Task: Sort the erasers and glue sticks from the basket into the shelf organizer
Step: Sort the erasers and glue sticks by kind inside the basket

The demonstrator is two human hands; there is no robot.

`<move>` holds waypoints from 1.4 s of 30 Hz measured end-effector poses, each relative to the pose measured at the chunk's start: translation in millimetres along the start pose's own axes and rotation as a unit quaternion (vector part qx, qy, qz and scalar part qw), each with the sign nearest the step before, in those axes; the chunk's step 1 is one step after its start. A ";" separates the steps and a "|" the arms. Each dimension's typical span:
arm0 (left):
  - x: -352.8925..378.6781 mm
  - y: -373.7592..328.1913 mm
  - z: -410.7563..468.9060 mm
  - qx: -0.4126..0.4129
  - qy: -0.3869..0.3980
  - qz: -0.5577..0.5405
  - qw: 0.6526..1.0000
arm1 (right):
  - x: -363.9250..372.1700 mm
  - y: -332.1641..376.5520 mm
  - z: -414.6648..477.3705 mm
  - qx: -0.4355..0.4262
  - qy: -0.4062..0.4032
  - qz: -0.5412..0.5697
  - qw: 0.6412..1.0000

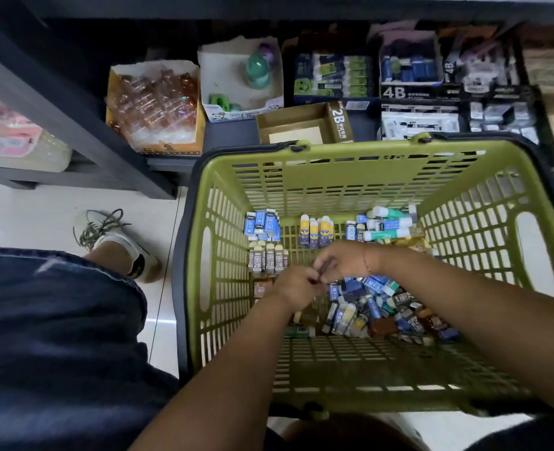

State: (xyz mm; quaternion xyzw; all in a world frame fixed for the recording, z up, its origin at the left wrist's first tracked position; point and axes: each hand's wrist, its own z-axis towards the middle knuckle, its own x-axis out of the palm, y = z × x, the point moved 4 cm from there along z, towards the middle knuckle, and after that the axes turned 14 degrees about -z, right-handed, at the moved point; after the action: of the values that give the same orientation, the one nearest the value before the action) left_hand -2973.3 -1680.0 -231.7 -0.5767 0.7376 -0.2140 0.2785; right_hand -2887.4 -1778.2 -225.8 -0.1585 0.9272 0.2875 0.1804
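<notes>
A green plastic basket [334, 177] stands on the floor below me. Inside, erasers lie in sorted rows: blue ones [262, 224], yellow ones [316, 231], grey 2B ones [268, 258]. Glue sticks [387, 224] lie at the far right. A mixed pile of erasers [376, 307] fills the middle right. My left hand [293, 288] and my right hand [340, 258] meet over the basket floor, both pinching a small dark eraser [324, 266] between their fingertips.
Behind the basket a low dark shelf holds boxes: an empty brown 2B box [301, 125], a white box with green items [239, 79], a box of clear packets [153, 105], 4B eraser boxes [409, 76]. My knee and shoe [113, 239] are at the left.
</notes>
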 end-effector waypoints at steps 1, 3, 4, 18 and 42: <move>10.5 2.6 -0.3 -0.002 0.038 0.056 0.998 | 6.2 -6.1 -8.1 0.002 0.034 -0.067 0.997; 26.2 7.0 -0.6 -0.022 0.092 0.119 0.988 | 15.3 -13.6 -20.5 0.009 0.068 -0.154 0.986; 31.2 7.6 -1.1 -0.035 0.107 0.124 0.986 | 19.0 -13.9 -24.1 0.001 0.074 -0.183 0.980; 59.5 2.7 8.8 -0.076 0.097 0.082 0.989 | 20.8 -33.5 -31.1 -0.004 0.088 -0.304 0.949; 3.7 24.0 -1.7 -0.161 0.088 -0.279 0.943 | 34.9 -15.7 -36.3 -0.004 0.167 -0.293 0.941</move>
State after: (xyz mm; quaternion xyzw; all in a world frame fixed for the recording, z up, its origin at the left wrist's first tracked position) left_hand -2992.6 -1677.8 -246.3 -0.7757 0.5928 -0.2116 0.0455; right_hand -2920.9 -1818.6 -220.2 -0.4693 0.8556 0.1948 0.0985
